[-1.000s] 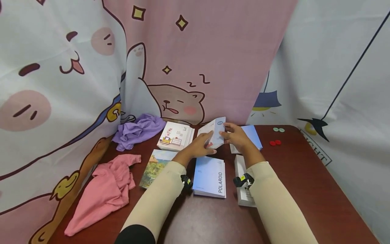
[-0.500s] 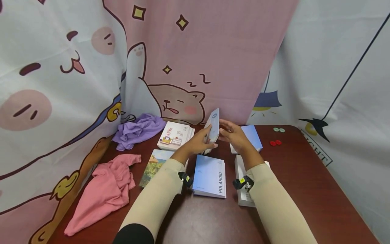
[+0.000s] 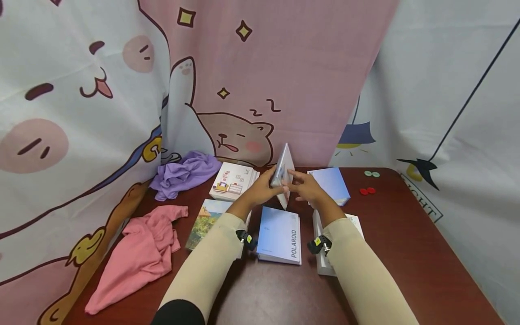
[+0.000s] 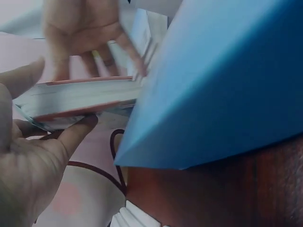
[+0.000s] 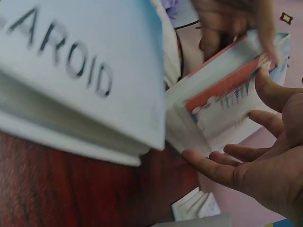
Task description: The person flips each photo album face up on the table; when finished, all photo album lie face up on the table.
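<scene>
Small book (image 3: 284, 177) held up on edge between both hands, above the middle of the table.

It's a thin white-paged thing with a pale blue and red cover, stood nearly upright over the dark red wooden table (image 3: 406, 253). It's gripped by the left hand (image 3: 264, 189), thumb on one face and fingers curled round the other, while the right hand (image 3: 306, 189) is kept at its other side with fingers loosely spread, tips at the cover. Just below is laid a light blue book marked POLAROID (image 3: 280, 234), glossy and flat. A painted-cover book (image 3: 207, 221), a white illustrated book (image 3: 233, 181) and another blue book (image 3: 331, 184) are spread around. Crumpled purple cloth (image 3: 184, 174) and pink cloth (image 3: 138, 255) are left at the left edge.
</scene>
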Available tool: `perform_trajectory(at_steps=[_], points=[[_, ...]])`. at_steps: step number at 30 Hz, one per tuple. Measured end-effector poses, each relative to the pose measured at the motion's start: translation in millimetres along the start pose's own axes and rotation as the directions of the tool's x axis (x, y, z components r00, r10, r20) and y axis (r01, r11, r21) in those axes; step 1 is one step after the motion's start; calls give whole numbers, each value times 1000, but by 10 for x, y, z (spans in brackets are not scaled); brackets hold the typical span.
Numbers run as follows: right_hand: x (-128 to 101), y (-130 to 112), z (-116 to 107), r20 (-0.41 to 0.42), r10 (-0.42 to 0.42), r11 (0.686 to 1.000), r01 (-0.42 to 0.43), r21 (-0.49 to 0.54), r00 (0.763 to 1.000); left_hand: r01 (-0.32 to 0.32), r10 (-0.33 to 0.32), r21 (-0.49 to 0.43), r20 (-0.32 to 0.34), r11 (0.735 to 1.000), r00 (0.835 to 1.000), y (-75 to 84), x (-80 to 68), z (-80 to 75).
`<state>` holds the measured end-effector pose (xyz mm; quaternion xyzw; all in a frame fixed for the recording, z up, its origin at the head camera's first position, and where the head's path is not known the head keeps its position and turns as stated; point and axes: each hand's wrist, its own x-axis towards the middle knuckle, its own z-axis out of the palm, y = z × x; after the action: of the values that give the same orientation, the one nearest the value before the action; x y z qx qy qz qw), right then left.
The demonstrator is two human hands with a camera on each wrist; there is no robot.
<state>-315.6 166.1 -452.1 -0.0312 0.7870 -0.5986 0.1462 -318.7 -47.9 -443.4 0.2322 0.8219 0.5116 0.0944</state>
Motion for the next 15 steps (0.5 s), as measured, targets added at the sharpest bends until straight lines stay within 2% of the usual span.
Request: perform_trajectory(at_steps=[5, 8, 15], points=[[35, 76, 25, 21, 29, 998, -27, -63, 999, 38, -40, -30, -73, 999, 997, 21, -32, -103], [50, 105, 45, 31, 24, 992, -20, -122, 999, 42, -43, -13, -93, 999, 995, 13, -43, -152], [72, 151, 94, 42, -2, 960, 14, -280, 999, 71, -61, 113, -90, 991, 994, -114, -90, -216]])
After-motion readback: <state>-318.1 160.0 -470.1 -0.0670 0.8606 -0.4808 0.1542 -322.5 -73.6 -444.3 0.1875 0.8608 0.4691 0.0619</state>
